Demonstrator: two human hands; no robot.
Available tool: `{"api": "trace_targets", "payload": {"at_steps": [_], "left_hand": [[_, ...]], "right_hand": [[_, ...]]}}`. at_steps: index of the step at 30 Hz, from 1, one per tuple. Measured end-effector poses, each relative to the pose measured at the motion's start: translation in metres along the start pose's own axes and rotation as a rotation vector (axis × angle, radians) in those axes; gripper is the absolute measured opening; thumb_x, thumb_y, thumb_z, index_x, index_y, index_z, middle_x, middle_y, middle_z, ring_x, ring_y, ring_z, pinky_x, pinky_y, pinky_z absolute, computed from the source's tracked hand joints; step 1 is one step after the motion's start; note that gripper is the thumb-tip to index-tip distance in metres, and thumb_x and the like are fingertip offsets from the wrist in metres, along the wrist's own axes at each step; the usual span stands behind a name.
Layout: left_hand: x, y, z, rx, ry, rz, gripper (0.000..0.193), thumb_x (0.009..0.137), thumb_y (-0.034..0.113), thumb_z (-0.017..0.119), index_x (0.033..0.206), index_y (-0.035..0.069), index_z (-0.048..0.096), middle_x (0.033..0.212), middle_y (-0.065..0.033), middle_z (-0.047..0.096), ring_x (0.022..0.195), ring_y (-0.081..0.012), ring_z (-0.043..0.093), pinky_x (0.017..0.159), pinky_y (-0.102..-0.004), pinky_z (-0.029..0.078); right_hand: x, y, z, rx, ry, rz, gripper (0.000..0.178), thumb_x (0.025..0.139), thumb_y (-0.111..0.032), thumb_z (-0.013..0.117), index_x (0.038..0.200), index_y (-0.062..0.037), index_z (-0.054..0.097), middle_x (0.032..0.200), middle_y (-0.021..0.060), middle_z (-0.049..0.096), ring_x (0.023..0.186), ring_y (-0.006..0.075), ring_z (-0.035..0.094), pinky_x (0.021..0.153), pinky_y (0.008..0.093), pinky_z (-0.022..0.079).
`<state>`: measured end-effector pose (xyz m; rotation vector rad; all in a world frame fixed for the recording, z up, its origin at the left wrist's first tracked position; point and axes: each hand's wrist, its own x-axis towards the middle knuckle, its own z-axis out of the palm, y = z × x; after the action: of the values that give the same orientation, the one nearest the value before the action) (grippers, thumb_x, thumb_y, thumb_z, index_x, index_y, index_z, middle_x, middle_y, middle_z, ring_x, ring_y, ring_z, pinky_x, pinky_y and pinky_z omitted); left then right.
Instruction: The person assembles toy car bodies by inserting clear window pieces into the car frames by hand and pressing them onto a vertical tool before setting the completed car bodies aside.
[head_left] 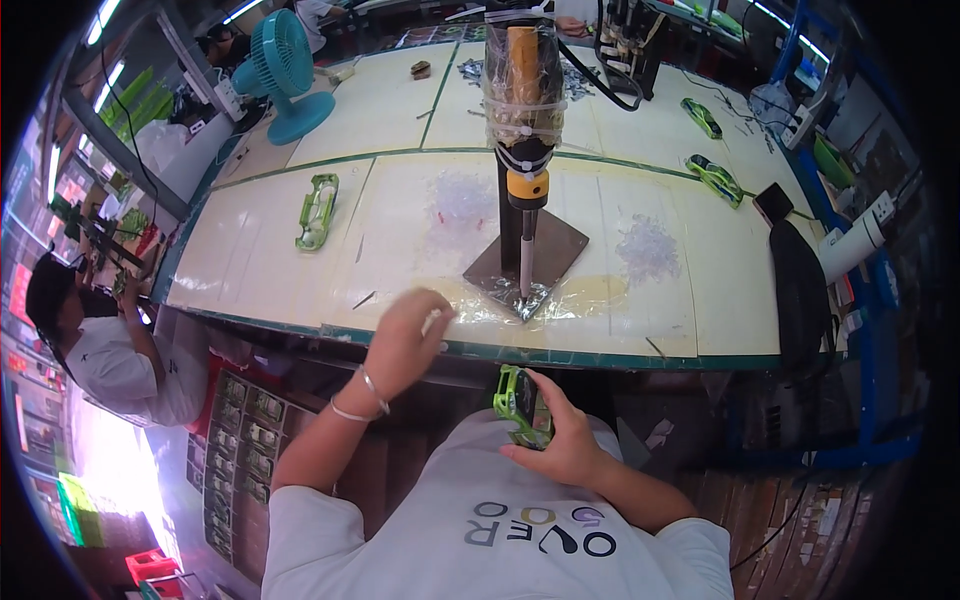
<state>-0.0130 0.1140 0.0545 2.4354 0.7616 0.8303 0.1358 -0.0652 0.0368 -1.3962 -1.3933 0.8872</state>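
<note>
In my right hand (562,438), close to my body below the table edge, is a green toy car body (519,404) with a dark part inside it. My left hand (405,335) is raised over the table's front edge, its fingers drawn together around a small white piece (431,322) that I cannot make out well. Ahead of both hands an upright electric screwdriver (527,188) hangs on a post, its tip pointing down at a dark metal base plate (562,248). Small clear plastic pieces (462,197) lie heaped left of the post.
A second heap of clear pieces (648,250) lies right of the post. Green car bodies rest at the left (318,212) and right (714,180). A teal fan (282,62) stands far left. Another person (125,355) sits at the left beside trays of parts (240,440).
</note>
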Motion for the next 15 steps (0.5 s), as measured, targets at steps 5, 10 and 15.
{"api": "trace_targets", "payload": {"at_steps": [5, 10, 15], "left_hand": [[0.021, -0.072, -0.007, 0.445, 0.017, 0.041, 0.008, 0.07, 0.002, 0.053, 0.078, 0.0, 0.053, 0.075, -0.0124, 0.05, 0.075, -0.0281, 0.049, 0.066, -0.0361, 0.042], [0.034, -0.082, -0.003, 0.644, -0.212, 0.091, 0.009, 0.07, 0.004, 0.052, 0.077, 0.0, 0.056, 0.074, -0.0137, 0.051, 0.073, -0.0282, 0.051, 0.065, -0.0358, 0.043], [0.069, -0.088, -0.016, 0.396, -0.381, -0.333, 0.012, 0.066, 0.007, 0.053, 0.068, -0.003, 0.057, 0.067, -0.0187, 0.058, 0.063, -0.0309, 0.056, 0.061, -0.0341, 0.045]], "right_hand": [[-0.008, 0.005, -0.004, -0.083, 0.056, -0.017, 0.077, 0.061, -0.016, 0.072, 0.123, -0.0002, 0.029, 0.106, 0.0168, 0.051, 0.088, 0.0207, 0.056, 0.071, 0.0276, 0.048], [-0.012, 0.01, 0.0, -0.044, 0.073, 0.018, 0.077, 0.061, -0.014, 0.072, 0.123, -0.0005, 0.029, 0.107, 0.017, 0.05, 0.093, 0.022, 0.055, 0.074, 0.0287, 0.047], [-0.014, 0.01, 0.003, 0.009, 0.065, 0.048, 0.077, 0.061, -0.014, 0.072, 0.123, -0.0007, 0.029, 0.108, 0.0175, 0.05, 0.094, 0.0233, 0.055, 0.078, 0.0298, 0.045]]}}
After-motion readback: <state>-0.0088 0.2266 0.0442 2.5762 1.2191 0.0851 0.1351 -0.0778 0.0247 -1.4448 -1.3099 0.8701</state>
